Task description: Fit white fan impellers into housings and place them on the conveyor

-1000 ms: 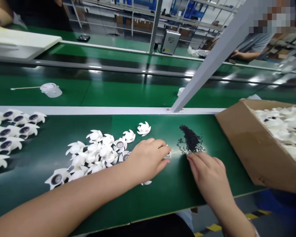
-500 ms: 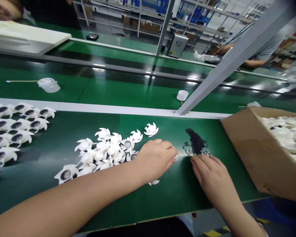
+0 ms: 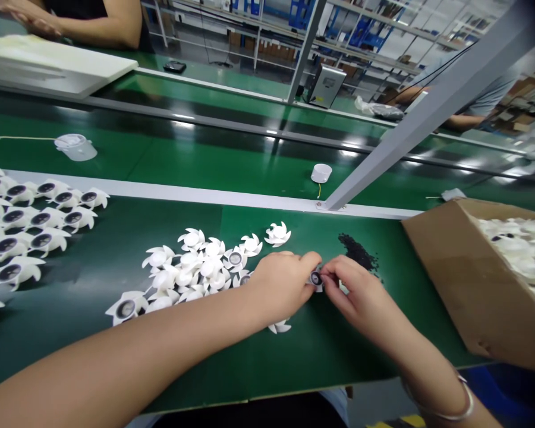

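My left hand (image 3: 288, 279) is closed around a white fan impeller (image 3: 315, 278), its dark round hub turned upward. Thumb and forefinger pinched together, my right hand (image 3: 350, 282) is at that hub; whatever sits between the fingertips is too small to make out. Behind my right hand lies a heap of tiny black pieces (image 3: 357, 249). A loose pile of white fan impellers (image 3: 189, 267) lies left of my hands, most with their hubs hidden. One more impeller (image 3: 278, 235) sits apart beyond my left hand.
Rows of impellers (image 3: 42, 220), hubs up, stand at the left. A cardboard box (image 3: 450, 279) of white parts is on the right. A slanted grey post (image 3: 396, 137) rises from the table's far edge. White cylindrical housings (image 3: 321, 173) lie on the green belt; other people sit beyond.
My right hand has moved left from the black heap to the impeller in my left hand. The heap shows more fully now. Across the belt, a person's arms have come further into view.
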Action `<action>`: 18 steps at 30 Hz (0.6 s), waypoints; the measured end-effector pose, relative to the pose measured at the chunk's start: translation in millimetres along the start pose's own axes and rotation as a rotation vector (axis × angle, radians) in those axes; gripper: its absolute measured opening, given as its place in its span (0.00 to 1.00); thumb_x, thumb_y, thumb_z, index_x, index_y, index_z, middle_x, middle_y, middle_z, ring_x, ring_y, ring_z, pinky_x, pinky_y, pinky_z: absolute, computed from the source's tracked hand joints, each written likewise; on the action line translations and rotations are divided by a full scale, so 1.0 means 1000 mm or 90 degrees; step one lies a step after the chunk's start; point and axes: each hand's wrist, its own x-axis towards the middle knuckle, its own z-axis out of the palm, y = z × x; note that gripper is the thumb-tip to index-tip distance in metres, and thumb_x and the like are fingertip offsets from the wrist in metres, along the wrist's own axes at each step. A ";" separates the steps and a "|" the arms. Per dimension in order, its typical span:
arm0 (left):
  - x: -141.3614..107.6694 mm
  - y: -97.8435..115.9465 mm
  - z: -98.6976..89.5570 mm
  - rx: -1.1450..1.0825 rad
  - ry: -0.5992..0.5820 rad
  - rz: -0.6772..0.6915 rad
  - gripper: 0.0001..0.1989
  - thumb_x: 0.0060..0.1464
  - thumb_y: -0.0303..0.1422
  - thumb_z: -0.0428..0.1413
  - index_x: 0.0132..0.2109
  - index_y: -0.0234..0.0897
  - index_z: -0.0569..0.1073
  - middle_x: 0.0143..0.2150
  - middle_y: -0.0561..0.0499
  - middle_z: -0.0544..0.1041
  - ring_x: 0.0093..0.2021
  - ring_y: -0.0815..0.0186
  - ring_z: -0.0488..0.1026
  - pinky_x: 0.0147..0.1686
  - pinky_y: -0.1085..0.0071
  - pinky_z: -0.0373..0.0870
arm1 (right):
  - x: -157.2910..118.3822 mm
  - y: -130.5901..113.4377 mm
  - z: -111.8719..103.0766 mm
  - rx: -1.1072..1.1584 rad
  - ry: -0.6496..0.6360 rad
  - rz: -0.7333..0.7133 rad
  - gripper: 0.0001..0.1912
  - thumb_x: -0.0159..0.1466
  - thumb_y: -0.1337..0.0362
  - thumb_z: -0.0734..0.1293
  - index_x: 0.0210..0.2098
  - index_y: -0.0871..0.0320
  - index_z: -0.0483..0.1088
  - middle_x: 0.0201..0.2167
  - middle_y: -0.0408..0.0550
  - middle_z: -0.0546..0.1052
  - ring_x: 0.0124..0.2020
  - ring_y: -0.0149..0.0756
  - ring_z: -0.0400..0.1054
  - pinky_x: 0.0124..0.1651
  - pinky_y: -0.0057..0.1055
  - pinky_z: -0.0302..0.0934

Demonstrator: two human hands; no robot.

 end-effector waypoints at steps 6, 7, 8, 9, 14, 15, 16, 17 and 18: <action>0.001 -0.002 0.001 -0.035 0.002 0.015 0.13 0.59 0.35 0.55 0.51 0.41 0.69 0.37 0.51 0.77 0.41 0.56 0.74 0.39 0.62 0.72 | -0.001 0.003 0.004 -0.098 -0.036 -0.037 0.06 0.71 0.68 0.59 0.37 0.58 0.65 0.34 0.46 0.71 0.34 0.36 0.65 0.39 0.35 0.55; 0.001 -0.002 0.001 -0.037 0.002 0.013 0.14 0.59 0.36 0.55 0.52 0.41 0.69 0.37 0.51 0.77 0.41 0.56 0.74 0.39 0.61 0.72 | -0.001 0.002 0.003 -0.119 -0.038 -0.049 0.07 0.71 0.68 0.59 0.37 0.58 0.66 0.34 0.46 0.71 0.33 0.36 0.65 0.38 0.35 0.54; 0.001 -0.002 0.002 -0.039 0.002 0.013 0.14 0.59 0.35 0.55 0.52 0.41 0.69 0.37 0.50 0.77 0.41 0.56 0.74 0.40 0.61 0.72 | -0.001 0.001 0.002 -0.141 -0.041 -0.062 0.07 0.72 0.67 0.59 0.38 0.58 0.66 0.34 0.46 0.71 0.32 0.36 0.64 0.38 0.35 0.53; 0.001 -0.002 0.002 -0.039 0.003 0.013 0.14 0.59 0.35 0.55 0.52 0.41 0.69 0.37 0.50 0.77 0.41 0.56 0.74 0.40 0.60 0.72 | -0.001 0.000 0.002 -0.161 -0.042 -0.075 0.08 0.72 0.67 0.58 0.38 0.58 0.67 0.33 0.46 0.71 0.31 0.36 0.63 0.37 0.35 0.52; 0.001 -0.002 0.001 -0.036 0.004 0.011 0.15 0.59 0.35 0.55 0.53 0.40 0.69 0.36 0.49 0.77 0.40 0.56 0.74 0.40 0.61 0.72 | 0.001 -0.007 0.000 -0.248 -0.032 -0.108 0.12 0.72 0.68 0.56 0.37 0.59 0.69 0.31 0.46 0.71 0.30 0.37 0.64 0.37 0.36 0.52; 0.001 -0.002 0.000 -0.037 0.001 0.008 0.15 0.59 0.35 0.55 0.53 0.40 0.69 0.36 0.49 0.77 0.40 0.56 0.74 0.40 0.61 0.72 | 0.000 -0.009 0.000 -0.262 -0.030 -0.108 0.13 0.72 0.68 0.56 0.37 0.59 0.70 0.30 0.46 0.70 0.29 0.37 0.64 0.37 0.37 0.52; 0.001 -0.002 0.000 -0.038 -0.003 0.004 0.15 0.59 0.35 0.55 0.53 0.40 0.69 0.36 0.49 0.77 0.40 0.56 0.74 0.39 0.61 0.72 | 0.000 -0.011 0.000 -0.272 -0.029 -0.102 0.13 0.72 0.67 0.56 0.36 0.59 0.70 0.30 0.46 0.70 0.29 0.37 0.64 0.37 0.37 0.52; 0.001 -0.001 -0.001 -0.038 -0.008 0.001 0.15 0.59 0.35 0.56 0.52 0.40 0.70 0.36 0.49 0.77 0.40 0.56 0.74 0.39 0.61 0.71 | 0.000 -0.013 0.001 -0.275 -0.027 -0.089 0.14 0.72 0.67 0.56 0.36 0.59 0.70 0.29 0.46 0.70 0.29 0.37 0.64 0.36 0.37 0.53; 0.001 -0.001 -0.002 -0.040 -0.012 -0.002 0.14 0.59 0.35 0.56 0.51 0.40 0.70 0.36 0.49 0.77 0.40 0.56 0.74 0.39 0.62 0.71 | 0.000 -0.014 0.001 -0.268 -0.022 -0.064 0.14 0.72 0.66 0.56 0.35 0.58 0.70 0.29 0.46 0.70 0.29 0.37 0.64 0.36 0.36 0.54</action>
